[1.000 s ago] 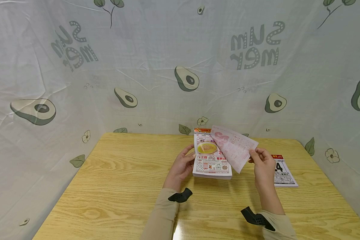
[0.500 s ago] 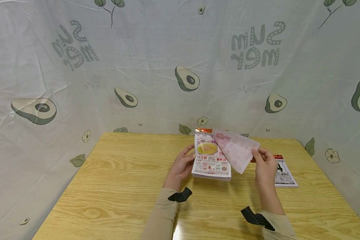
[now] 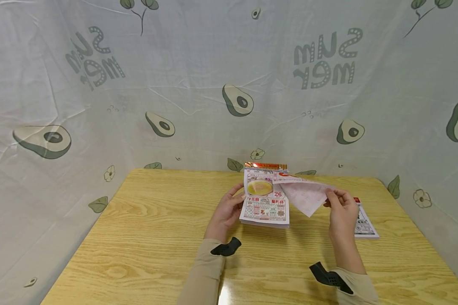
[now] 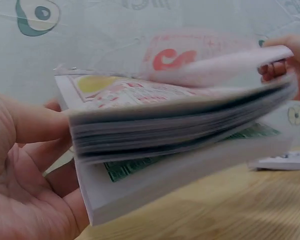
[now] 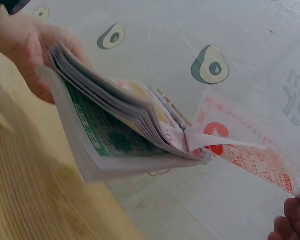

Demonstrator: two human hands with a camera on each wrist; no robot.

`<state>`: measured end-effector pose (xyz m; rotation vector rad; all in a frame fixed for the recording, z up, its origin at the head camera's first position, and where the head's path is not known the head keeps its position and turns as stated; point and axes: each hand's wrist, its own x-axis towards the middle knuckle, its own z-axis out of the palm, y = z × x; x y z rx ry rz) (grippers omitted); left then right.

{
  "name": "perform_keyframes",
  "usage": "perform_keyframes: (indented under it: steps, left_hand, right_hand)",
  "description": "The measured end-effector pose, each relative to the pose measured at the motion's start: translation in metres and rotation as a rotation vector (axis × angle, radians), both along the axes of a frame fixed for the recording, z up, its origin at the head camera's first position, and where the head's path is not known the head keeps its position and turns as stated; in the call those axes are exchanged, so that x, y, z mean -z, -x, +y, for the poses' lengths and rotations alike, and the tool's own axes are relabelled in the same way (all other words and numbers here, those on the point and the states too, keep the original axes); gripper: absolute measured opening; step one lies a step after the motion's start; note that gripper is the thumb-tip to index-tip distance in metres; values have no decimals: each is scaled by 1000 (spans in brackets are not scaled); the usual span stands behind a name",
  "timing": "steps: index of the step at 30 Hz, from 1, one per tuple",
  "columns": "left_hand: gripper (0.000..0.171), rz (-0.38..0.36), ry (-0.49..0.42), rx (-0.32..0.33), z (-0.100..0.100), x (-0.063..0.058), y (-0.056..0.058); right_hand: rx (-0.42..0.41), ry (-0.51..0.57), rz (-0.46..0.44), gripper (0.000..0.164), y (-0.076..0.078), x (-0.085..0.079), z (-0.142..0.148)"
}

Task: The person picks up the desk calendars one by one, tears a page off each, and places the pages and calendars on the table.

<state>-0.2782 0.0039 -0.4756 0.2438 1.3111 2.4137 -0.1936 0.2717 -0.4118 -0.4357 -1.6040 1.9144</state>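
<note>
My left hand holds a thick tear-off calendar by its left edge, thumb on the front and fingers behind. The calendar has a red and gold strip along its top; the sheet on show bears a yellow picture and a red 26. Thumb and fingers of my right hand pinch the lower corner of a thin page, pulled out to the right. In the right wrist view this page is twisted, its far end meeting the pad at the top binding. A green printed sheet shows lower in the fanned-out stack.
A second calendar with a red header lies on the wooden table to the right, partly hidden behind my right hand. A pale cloth printed with avocados hangs behind the table's far edge.
My right hand has moved right and pulled the page lower and flatter, so its printed front now shows along a fold. My left hand and the calendar have shifted slightly left.
</note>
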Motion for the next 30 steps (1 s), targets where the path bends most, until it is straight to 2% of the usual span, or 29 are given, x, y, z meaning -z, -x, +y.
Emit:
perform_keyframes:
  steps: [4,10,13,16,25,30]
  left_hand:
    - [44,-8,16,12,-4,-2,-1]
    - [38,72,32,127,-8,2,0]
    - [38,106,47,169,-9,4,1]
    - [38,123,71,180,-10,4,1]
    - [39,47,62,241,-12,0,-1]
    - [40,41,70,230,-11,0,-1]
  right_hand:
    - [5,-103,-45,8,-1,1,2]
    - [-18,-191,-146,12,-2,0,8]
    - [-17,-150,-156,12,-2,-1,12]
    - [-23,-88,-153,4,-3,-5,16]
    - [-118,17,-209,9,-10,-14,32]
    - [-143,41,-215,9,-10,-14,34]
